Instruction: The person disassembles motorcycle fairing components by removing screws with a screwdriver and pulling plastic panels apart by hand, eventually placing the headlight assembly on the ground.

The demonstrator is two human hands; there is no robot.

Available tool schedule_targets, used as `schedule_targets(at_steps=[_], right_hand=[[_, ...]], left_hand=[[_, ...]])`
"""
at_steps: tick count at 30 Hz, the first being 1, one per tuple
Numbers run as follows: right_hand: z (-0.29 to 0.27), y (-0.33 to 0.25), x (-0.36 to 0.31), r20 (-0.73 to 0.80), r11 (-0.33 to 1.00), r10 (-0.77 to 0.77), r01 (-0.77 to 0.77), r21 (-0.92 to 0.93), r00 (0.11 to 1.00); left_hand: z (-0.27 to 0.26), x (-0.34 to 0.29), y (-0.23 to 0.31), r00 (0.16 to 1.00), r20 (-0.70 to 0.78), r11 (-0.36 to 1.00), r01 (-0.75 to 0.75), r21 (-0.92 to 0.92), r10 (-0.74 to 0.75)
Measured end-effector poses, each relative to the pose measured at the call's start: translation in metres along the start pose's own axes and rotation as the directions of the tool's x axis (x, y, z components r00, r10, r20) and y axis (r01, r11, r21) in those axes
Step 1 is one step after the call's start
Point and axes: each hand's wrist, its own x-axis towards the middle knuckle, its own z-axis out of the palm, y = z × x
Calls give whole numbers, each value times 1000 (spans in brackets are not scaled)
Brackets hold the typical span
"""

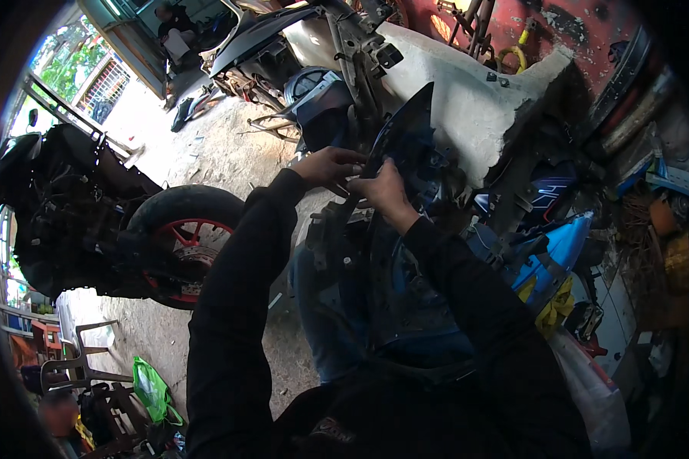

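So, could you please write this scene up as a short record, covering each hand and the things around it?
Left hand: close against a dark curved panel; exact contact unclear
Right hand: appears to hold the same panel, thumb on its face
Sleeves: dark, long
To the left: a dark motorcycle with a red-rimmed wheel
Lower left: a green bag
To the right: a bright blue panel
Background, upper left: a person

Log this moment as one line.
right hand: holding dark curved panel | left hand: at its edge | leftward: motorcycle, red-rimmed wheel | rightward: blue panel | lower left: green bag
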Motion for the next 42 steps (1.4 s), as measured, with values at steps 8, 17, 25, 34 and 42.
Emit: schedule_targets(at_steps=[8, 17, 25, 34, 42], right_hand=[[-7, -8, -10, 60, 996, 26, -31, 79, 998], [-3, -18, -24, 191, 982, 4, -40, 182, 982], [-15, -33, -24, 259, 996, 77, -85, 18, 963], [-22, -57, -32, 248, 1000, 12, -5, -28, 969], [-30, -43, -19, 208, 959, -121, 61, 276, 971]], left_hand=[[17, 16, -24, 977, -25, 975, -208, 75, 210], [20, 13, -36, 934, -122, 939, -322, 122, 337], [22, 12, -33, 943, -112, 949, -310, 51, 314], [52, 42, -35, 827, -507, 915, -369, -165, 243], [60, 60, -28, 735, -622, 889, -438, -131, 270]])
